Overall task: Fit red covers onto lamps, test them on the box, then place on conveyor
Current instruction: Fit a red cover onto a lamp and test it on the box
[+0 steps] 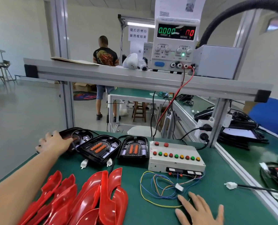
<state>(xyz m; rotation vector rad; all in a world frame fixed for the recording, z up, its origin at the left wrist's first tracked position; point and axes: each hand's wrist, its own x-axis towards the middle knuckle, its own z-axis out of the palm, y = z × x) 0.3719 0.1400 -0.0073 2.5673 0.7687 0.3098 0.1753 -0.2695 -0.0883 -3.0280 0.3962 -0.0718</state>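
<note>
I'm seeing three black lamps (101, 149) lying face-up in a row beside the button-studded test box (175, 158); glossy red covers (86, 200) are lying heaped nearer me.

Pale walls (13, 26), glossy grey floor (26, 108) — wooden stool (139, 111) (under far bench), ceiling strip light (140, 24) lit.

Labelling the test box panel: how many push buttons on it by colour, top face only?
Test box buttons:
Red: 5
Green: 3
Orange: 3
Total: 11
</note>
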